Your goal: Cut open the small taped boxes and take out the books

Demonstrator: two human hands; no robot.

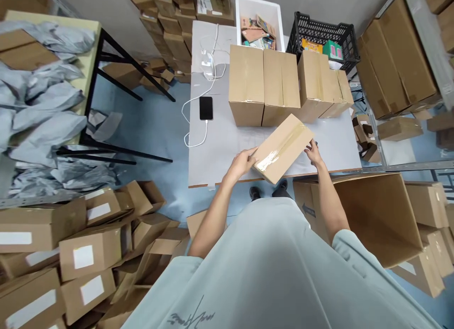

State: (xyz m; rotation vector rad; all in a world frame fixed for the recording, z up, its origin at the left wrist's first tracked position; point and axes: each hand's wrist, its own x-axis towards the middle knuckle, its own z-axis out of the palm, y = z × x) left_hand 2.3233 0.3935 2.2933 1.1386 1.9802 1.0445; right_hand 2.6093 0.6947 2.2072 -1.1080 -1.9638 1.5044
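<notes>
A taped cardboard box (pixel 283 147) is held at a slant over the table's front edge. My left hand (pixel 243 163) grips its near left end, with the thumb on top and the other fingers partly hidden. On the opposite end my right hand (pixel 313 152) holds the right edge, and something small and dark shows by its fingers. Clear tape runs along the box's upper face and shines near the left hand. Just behind stands a row of closed, taped cardboard boxes (pixel 246 83) on the grey table (pixel 220 163).
A phone (pixel 206 108) on a white cable lies at the table's left. At the back are a white bin (pixel 238 17) and a black crate (pixel 294 33). A large open carton (pixel 376 215) stands at right. Piled boxes (pixel 88 251) and grey bags (pixel 53 92) are at left.
</notes>
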